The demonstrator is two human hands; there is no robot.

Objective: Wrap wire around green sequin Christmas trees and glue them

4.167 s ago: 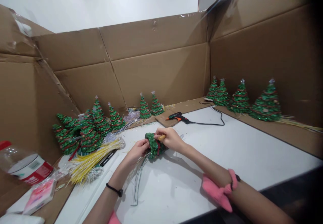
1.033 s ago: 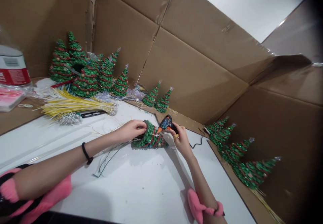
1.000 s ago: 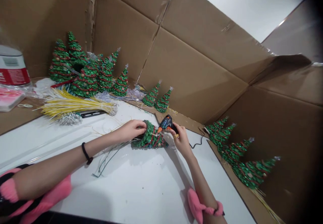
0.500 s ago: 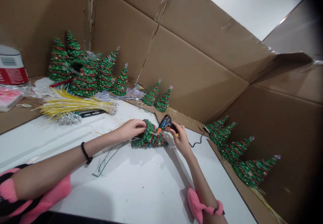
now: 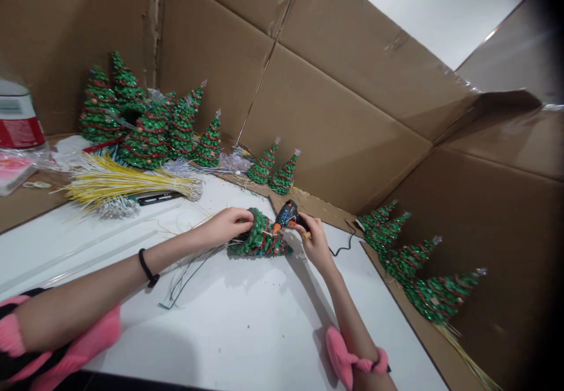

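Observation:
A small green Christmas tree (image 5: 259,241) with red garland lies on its side on the white board (image 5: 229,314), its tip to the right. My left hand (image 5: 233,225) grips its base, fingers curled over the rim. Thin wires (image 5: 185,288) trail out of the base to the left. In my right hand (image 5: 314,241) is a black hot glue gun (image 5: 288,214) with an orange nozzle. The nozzle is at the tree's side, close to or touching the garland; I cannot tell which. An orange-yellow piece shows by my right fingers.
Behind, decorated trees (image 5: 150,135) stand by the cardboard wall (image 5: 343,97); others line the right edge (image 5: 440,294). A bundle of yellow and white wires (image 5: 123,182) lies at left, beside a black tool (image 5: 156,199). Clear sticks (image 5: 83,256) lie in front. A black cord (image 5: 348,244) runs behind my right hand.
The whole view has shifted slightly to the left. Both hands, the tree and the glue gun keep nearly the same positions relative to each other.

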